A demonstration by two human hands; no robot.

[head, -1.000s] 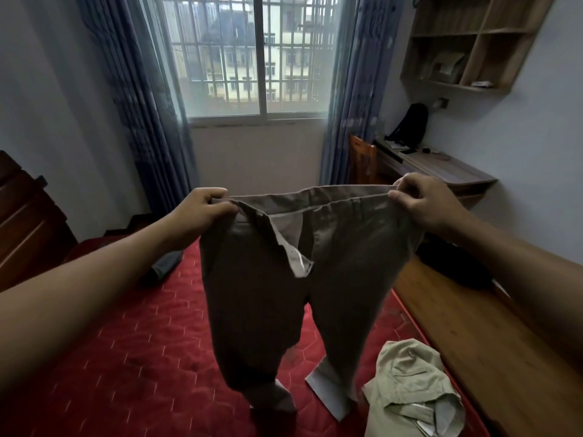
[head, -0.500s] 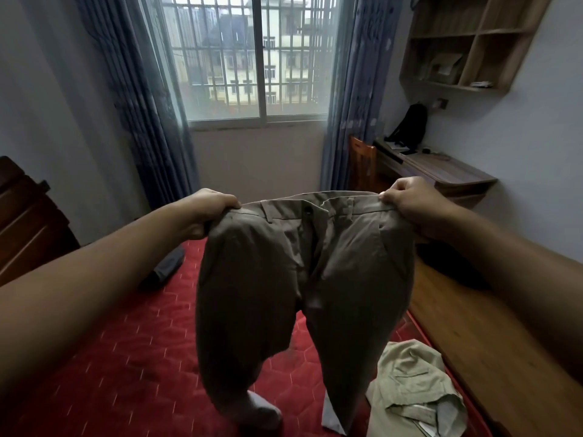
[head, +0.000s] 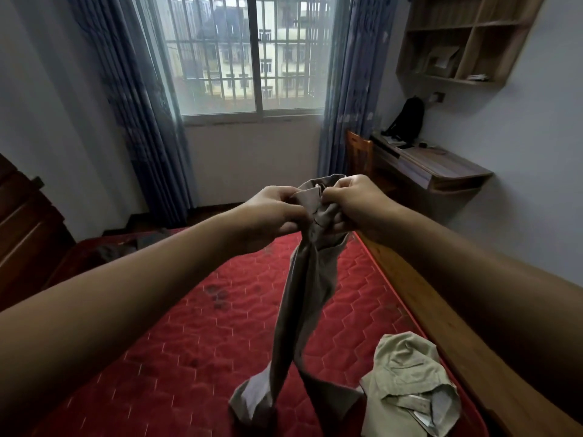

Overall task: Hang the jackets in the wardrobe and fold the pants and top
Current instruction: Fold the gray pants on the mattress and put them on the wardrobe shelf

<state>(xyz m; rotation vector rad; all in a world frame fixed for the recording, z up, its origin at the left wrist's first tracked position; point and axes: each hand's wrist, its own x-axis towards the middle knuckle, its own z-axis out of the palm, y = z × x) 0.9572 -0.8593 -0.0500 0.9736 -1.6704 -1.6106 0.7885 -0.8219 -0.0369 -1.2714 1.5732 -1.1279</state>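
Pants [head: 308, 279] hang above the bed [head: 176, 348], waistband uppermost, long axis vertical, hems at the bed surface. Left hand [head: 274, 212] and right hand [head: 353, 206] meet at the waistband, each grip closed on fabric. Step in hand: lengthwise fold, leg on leg. The next move probably calls for laying the pants flat on the bed, beside the top [head: 407, 383].

A red quilted mattress [head: 189, 342] lies below a barred window [head: 220, 58], blue curtains [head: 135, 105] and a wooden desk [head: 441, 171] bearing what looks like a black backpack [head: 408, 116].
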